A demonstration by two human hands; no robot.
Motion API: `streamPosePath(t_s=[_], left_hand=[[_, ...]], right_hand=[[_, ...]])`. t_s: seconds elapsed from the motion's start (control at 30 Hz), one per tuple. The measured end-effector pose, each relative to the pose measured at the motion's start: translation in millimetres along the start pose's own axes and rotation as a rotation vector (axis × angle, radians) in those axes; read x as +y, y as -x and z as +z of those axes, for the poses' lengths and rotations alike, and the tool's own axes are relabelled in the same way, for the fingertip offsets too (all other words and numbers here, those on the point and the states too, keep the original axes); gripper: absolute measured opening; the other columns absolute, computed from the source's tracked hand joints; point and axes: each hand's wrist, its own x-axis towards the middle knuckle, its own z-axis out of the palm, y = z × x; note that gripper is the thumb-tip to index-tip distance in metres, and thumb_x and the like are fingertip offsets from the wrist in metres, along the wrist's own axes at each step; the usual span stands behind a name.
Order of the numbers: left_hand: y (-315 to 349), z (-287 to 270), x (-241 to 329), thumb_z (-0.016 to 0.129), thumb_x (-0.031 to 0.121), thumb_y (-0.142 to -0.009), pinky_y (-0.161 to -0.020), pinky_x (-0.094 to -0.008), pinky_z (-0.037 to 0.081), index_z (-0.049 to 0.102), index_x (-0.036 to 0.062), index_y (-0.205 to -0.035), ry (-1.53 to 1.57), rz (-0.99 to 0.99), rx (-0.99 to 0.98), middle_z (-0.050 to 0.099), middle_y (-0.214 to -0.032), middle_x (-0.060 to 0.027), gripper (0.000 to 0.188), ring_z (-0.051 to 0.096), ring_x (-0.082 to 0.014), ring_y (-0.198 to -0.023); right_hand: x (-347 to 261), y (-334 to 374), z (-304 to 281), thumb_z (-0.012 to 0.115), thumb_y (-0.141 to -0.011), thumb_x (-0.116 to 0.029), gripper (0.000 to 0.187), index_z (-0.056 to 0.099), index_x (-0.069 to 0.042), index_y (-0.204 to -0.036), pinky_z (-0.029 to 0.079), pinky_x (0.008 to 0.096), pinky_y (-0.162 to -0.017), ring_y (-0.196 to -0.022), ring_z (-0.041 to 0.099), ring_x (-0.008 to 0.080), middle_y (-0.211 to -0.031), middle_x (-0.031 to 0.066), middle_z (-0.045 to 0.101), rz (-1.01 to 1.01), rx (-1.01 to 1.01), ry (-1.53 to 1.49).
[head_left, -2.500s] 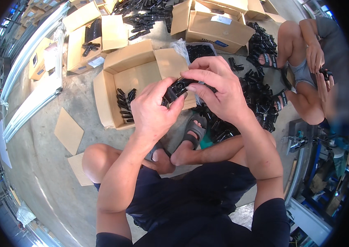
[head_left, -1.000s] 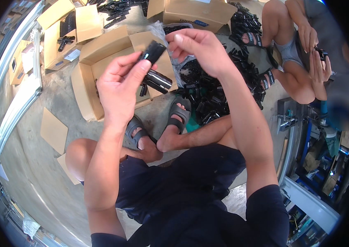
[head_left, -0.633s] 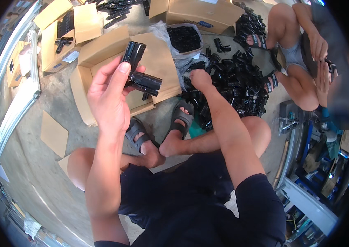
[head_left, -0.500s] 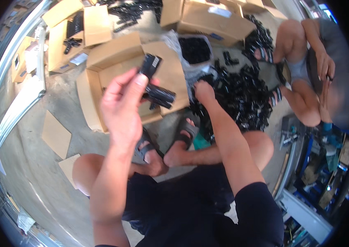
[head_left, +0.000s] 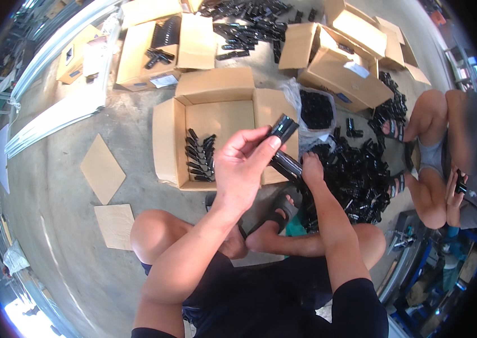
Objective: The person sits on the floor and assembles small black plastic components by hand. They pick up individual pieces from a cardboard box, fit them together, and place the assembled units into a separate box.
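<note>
At frame centre, the left hand (head_left: 244, 174) still pinches two glossy black plastic tubular parts (head_left: 283, 146); the right hand (head_left: 310, 169) has dropped onto the heap of black parts (head_left: 357, 174), its grip hidden.

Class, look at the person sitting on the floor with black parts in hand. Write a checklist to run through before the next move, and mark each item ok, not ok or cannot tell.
1. Left hand grips the black parts firmly: ok.
2. Right hand reaches the pile of black parts: ok, it rests at the pile's edge.
3. Right hand has a piece pinched: cannot tell, fingers hidden.
4. Open cardboard box has room: ok, only one row of parts lies inside.
5. Box within reach: ok, it sits just ahead of the knees.
</note>
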Motion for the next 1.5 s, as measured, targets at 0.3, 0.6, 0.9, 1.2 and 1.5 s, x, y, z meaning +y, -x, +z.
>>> streamPosePath(t_s=[0.3,0.6,0.9,1.2,1.5], left_hand=[[5.3,-5.4,-6.6,0.072,0.004,-0.096,-0.074,-0.0273,0.059,0.066,-0.0032,-0.119,-0.003,0.003,-0.001,0.075,-0.107,-0.0118,0.025,0.074,-0.0162,-0.092],[10.1,-0.9,-17.0,0.072,0.004,-0.096,-0.074,-0.0270,0.059,0.066,-0.0032,-0.120,-0.056,0.009,0.032,0.075,-0.106,-0.0118,0.026,0.074,-0.0160,-0.092],[9.6,9.9,-17.0,0.071,0.007,-0.098,-0.075,-0.0232,0.055,0.067,-0.0010,-0.118,-0.105,0.004,0.011,0.076,-0.100,-0.0090,0.022,0.071,-0.0110,-0.089],[11.0,-4.5,-11.8,0.070,0.004,-0.098,-0.077,-0.0259,0.058,0.067,-0.0019,-0.120,-0.037,0.029,0.029,0.075,-0.105,-0.0097,0.023,0.072,-0.0130,-0.094],[8.5,1.1,3.1,0.072,0.011,-0.097,-0.070,-0.0251,0.057,0.068,-0.0008,-0.118,-0.029,0.009,0.080,0.076,-0.100,-0.0105,0.024,0.073,-0.0134,-0.088]], right_hand=[[11.2,-3.1,4.4,0.054,-0.087,0.000,0.018,0.067,0.003,-0.100,0.054,0.0513,-0.091,-0.105,0.066,0.0453,-0.108,0.0271,0.068,0.083,-0.046,-0.096],[1.1,-2.4,0.1,0.047,-0.095,-0.007,0.024,0.065,0.001,-0.108,0.052,0.0522,-0.094,-0.109,0.065,0.0464,-0.112,0.0285,0.068,0.179,-0.049,-0.234],[9.0,-3.7,19.8,0.056,-0.091,-0.005,0.021,0.064,0.005,-0.108,0.052,0.0527,-0.095,-0.110,0.064,0.0488,-0.111,0.0314,0.068,0.294,0.028,-0.184],[2.0,0.4,19.7,0.058,-0.091,-0.006,0.019,0.071,0.003,-0.102,0.056,0.0509,-0.091,-0.105,0.069,0.0456,-0.110,0.0288,0.070,0.227,-0.034,-0.106],[-17.0,5.9,-15.7,0.060,-0.088,-0.005,0.012,0.064,0.001,-0.098,0.054,0.0556,-0.089,-0.104,0.066,0.0493,-0.101,0.0293,0.070,0.238,-0.059,-0.187]])
